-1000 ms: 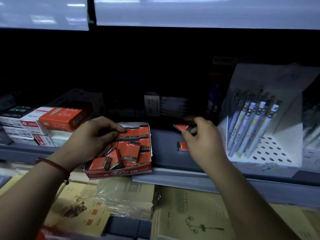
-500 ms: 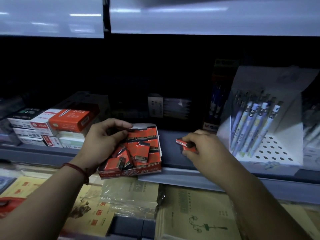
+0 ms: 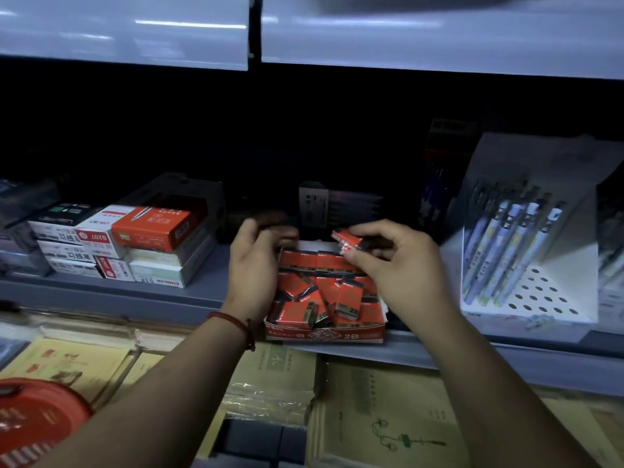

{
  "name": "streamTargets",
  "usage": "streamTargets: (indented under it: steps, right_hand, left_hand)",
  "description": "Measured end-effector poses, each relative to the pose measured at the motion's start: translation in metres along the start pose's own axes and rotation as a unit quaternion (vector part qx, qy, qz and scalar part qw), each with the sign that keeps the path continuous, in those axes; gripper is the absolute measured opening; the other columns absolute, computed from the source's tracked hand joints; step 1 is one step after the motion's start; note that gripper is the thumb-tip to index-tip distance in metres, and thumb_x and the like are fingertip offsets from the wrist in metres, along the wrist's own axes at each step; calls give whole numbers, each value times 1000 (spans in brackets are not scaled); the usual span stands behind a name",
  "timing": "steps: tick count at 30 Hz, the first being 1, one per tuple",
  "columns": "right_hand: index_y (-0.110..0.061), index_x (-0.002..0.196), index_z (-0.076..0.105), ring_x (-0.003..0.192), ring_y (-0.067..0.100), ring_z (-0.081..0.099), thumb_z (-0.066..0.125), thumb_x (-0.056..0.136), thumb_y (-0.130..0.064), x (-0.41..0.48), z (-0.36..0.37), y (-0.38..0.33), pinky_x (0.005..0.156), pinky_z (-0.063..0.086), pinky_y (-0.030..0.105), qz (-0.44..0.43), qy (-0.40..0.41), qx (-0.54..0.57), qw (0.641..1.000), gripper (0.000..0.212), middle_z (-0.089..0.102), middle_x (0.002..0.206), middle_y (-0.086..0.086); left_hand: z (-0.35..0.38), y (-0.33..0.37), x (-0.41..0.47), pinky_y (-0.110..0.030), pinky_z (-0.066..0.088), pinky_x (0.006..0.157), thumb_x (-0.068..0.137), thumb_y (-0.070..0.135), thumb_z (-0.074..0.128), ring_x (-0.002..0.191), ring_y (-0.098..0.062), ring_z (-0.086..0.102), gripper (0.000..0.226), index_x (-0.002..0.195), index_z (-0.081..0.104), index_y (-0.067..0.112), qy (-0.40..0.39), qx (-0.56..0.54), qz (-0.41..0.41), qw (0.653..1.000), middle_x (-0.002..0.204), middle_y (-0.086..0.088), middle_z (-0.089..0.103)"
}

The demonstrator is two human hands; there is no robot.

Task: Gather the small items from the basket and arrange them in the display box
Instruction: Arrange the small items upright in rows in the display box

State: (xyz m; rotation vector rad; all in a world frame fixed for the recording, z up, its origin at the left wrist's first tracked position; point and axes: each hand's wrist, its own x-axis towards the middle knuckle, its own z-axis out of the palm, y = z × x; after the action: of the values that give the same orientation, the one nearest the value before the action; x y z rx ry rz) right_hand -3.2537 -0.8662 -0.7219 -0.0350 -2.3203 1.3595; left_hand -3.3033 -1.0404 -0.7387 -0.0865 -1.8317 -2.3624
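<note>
Carrying the display box point(image 3: 324, 336), a grey shelf point(image 3: 169, 298) sits above stacked notebooks point(image 3: 388, 417).

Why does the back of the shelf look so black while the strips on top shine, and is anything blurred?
Head view: the pale shelf strips catch bright glare, while the recess behind stays nearly black; the left hand has fingertips smeared in that shadow; the red packet pinched by the right hand looks slightly soft.
</note>
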Motion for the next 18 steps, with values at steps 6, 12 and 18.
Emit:
streamTargets:
  steps: [6, 12, 18]
  right_hand:
    - [-40, 98, 73, 98, 6, 67, 83, 81, -19, 7, 14, 0, 82, 60, 41, -4, -80, 17, 997, 28, 70, 104, -18]
    - [-41, 102, 71, 104, 12, 68, 84, 79, -7, 16, 19, -2, 85, 61, 43, 13, -136, 44, 990, 42, 69, 115, -13]
    - [-43, 105, 64, 102, 10, 70, 80, 79, 2, 18, 17, -4, 85, 62, 38, 20, -153, 60, 986, 54, 69, 108, -4]
  left_hand:
    - [-7, 6, 7, -29, 60, 81, 97, 3, 57, 96, -15, 74, 26, 109, 71, 21, -128, 92, -23, 987, 104, -1, 77]
    - [-33, 10, 15, -29, 59, 88, 88, 10, 74, 105, -11, 72, 32, 119, 71, 18, -240, 215, 51, 945, 110, 2, 76]
    - [-37, 7, 15, -20, 55, 89, 82, 26, 82, 104, 2, 67, 26, 106, 73, 29, -203, 326, 122, 915, 107, 13, 72]
